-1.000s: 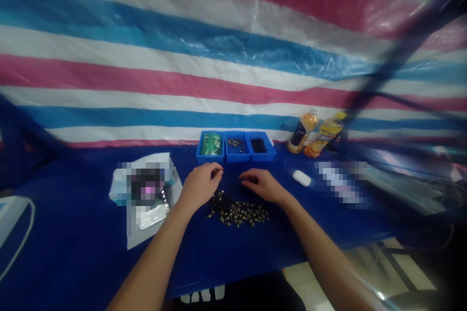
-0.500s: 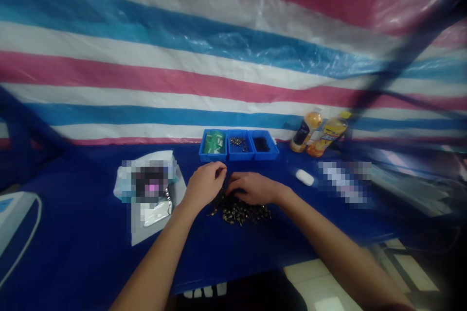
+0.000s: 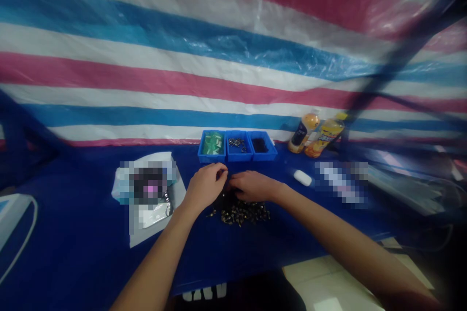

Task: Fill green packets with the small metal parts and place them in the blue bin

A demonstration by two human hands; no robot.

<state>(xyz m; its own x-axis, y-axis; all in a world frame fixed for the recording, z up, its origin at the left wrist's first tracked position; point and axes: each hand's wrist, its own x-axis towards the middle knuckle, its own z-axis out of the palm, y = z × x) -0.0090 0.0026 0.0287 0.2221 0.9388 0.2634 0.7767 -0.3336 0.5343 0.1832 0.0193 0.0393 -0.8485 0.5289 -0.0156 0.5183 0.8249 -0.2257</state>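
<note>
My left hand is closed, its thumb and fingers pinched together; whatever it holds is too small to make out. Close on its right, my right hand has its fingers curled down at the far edge of a pile of small metal parts. Its fingertips are closed together, and what they grip is hidden. Beyond both hands stand three blue bins side by side: one with green packets, one with small silvery metal pieces and one with small black pieces.
Two drink bottles, one dark-labelled and one with a yellow cap, stand at the back right. A white rounded case lies before them. On the left, a white sheet carries partly blurred items. A striped tarp hangs behind the table.
My right hand has shifted slightly, its fingers now more tightly curled. My left hand stays nearly in place, still pinched. The view has moved a little.
</note>
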